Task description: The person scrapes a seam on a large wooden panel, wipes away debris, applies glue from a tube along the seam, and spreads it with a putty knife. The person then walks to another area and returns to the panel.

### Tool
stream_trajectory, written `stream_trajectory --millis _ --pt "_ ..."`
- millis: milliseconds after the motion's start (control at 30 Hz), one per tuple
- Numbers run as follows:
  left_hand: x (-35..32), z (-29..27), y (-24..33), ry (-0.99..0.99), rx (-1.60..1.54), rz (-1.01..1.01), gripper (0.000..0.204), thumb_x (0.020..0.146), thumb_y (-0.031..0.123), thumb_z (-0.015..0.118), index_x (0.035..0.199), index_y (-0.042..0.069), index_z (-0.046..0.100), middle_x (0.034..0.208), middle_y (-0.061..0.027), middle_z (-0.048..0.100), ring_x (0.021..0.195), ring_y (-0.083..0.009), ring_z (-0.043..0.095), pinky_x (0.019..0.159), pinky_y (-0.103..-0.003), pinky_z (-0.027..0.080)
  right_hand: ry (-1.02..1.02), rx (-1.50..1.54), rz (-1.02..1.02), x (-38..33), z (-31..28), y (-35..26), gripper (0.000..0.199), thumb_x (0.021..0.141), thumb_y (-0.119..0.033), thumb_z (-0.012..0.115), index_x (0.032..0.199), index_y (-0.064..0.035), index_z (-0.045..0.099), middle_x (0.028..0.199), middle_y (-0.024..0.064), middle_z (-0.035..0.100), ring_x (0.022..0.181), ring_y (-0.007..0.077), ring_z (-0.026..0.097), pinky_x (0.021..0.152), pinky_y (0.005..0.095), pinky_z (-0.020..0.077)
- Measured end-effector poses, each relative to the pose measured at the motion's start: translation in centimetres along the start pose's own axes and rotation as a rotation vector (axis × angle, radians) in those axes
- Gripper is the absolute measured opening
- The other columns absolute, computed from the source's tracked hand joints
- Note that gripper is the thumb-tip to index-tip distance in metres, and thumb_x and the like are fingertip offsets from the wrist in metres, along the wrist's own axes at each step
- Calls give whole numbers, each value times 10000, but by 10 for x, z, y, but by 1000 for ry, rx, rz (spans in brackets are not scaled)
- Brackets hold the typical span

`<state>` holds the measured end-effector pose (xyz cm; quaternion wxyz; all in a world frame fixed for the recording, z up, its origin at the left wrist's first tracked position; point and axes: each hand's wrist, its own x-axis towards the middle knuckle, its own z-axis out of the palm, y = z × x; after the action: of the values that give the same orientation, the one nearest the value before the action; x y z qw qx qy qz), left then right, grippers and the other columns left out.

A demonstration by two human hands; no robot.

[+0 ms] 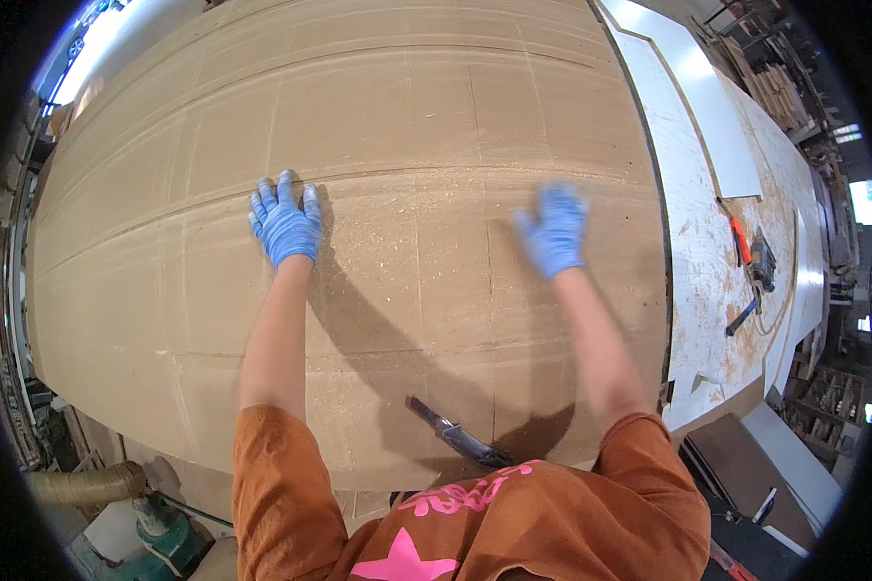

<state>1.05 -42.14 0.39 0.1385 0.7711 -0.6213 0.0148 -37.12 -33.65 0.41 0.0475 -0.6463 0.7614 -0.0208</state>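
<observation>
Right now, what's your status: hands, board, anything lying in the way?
Left hand spread on brown board. Right hand blurred, grip unclear. Pale chips scattered between them; dark tool lying near the edge closest to the wearer.

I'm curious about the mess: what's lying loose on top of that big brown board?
Pale chips and a dark tool lie on the board. The orange-brown shirt hides whatever might lie beneath.

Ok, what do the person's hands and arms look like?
The left hand and right hand wear blue gloves, the left one streaked and paler at the fingertips; the right is blurred. Forearms are bare below short rust-brown sleeves.
</observation>
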Motion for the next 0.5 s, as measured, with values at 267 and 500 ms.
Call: stream_trajectory --millis 267,500 --pt "4 8 3 0 15 0 515 919 469 480 1369 221 471 1492 -165 325 1381 -369 274 1130 -511 186 32 621 -802 -62 -10 -204 667 894 -556 453 1377 -96 454 1395 164 451 1331 343 368 1128 513 190" --pt "0 3 4 19 -11 2 508 926 470 463 1372 226 469 1490 -168 324 1384 -371 270 1126 -521 187 271 133 -274 -15 8 -106 745 841 -577 517 1311 -1 475 1399 210 411 1344 327 331 1122 523 175"
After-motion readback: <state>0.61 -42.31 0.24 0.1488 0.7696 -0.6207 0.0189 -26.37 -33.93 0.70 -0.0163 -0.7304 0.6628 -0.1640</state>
